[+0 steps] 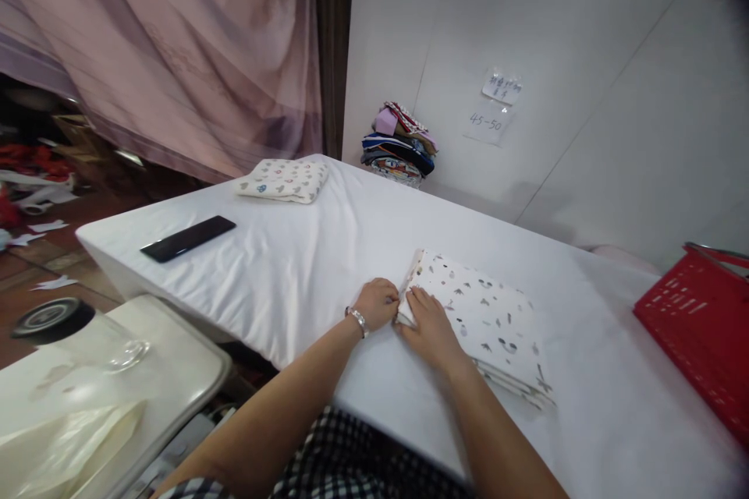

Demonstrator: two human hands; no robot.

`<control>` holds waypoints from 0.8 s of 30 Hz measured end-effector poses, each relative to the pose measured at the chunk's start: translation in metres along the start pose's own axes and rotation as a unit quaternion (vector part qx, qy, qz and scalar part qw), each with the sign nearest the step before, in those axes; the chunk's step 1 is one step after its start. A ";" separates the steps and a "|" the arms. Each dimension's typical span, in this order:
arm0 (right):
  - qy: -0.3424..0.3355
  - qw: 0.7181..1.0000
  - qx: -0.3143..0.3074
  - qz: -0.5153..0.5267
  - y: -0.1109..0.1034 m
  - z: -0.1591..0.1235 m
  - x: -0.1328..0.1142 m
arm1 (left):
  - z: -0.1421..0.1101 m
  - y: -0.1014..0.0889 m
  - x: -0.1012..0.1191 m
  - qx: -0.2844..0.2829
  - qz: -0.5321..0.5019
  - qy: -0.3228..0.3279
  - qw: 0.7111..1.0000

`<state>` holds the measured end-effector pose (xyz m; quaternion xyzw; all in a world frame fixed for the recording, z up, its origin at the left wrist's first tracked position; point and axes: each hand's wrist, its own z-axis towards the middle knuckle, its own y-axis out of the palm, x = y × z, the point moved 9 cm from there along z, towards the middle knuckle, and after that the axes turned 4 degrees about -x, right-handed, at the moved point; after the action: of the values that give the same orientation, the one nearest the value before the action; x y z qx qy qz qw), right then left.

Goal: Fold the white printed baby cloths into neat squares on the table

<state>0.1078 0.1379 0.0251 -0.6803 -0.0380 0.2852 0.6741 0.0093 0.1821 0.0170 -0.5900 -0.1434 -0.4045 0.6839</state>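
A folded white cloth with a small print of grey and brown figures lies on the white-covered table in front of me. Its layers show along the near edge. At its left edge is my left hand, fingers curled in against the cloth's side, a bracelet on the wrist. My right hand rests on the near left corner, its fingers stretched flat over the top and its thumb down by the edge.
Another folded printed cloth and a black phone-like slab lie on the table's left part. A red basket stands right. Stacked fabrics sit by the wall. A glass jar lies on a white surface at left.
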 end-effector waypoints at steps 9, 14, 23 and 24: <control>0.018 0.989 0.070 0.129 -0.019 -0.001 0.007 | 0.000 0.001 -0.003 0.000 -0.002 0.009 1.000; 0.108 0.940 0.121 0.299 -0.023 -0.002 0.037 | 0.001 0.001 -0.004 -0.002 -0.006 -0.001 1.000; 0.120 0.888 0.159 0.413 -0.017 -0.002 0.052 | 0.000 -0.001 -0.002 0.002 -0.012 0.001 1.000; 0.120 0.891 0.157 0.409 -0.017 -0.002 0.051 | 0.000 -0.001 -0.001 0.002 -0.011 0.002 1.000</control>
<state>0.1573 0.1604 0.0240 -0.5503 0.3704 0.4540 0.5948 0.0077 0.1823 0.0165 -0.5860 -0.1494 -0.4127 0.6812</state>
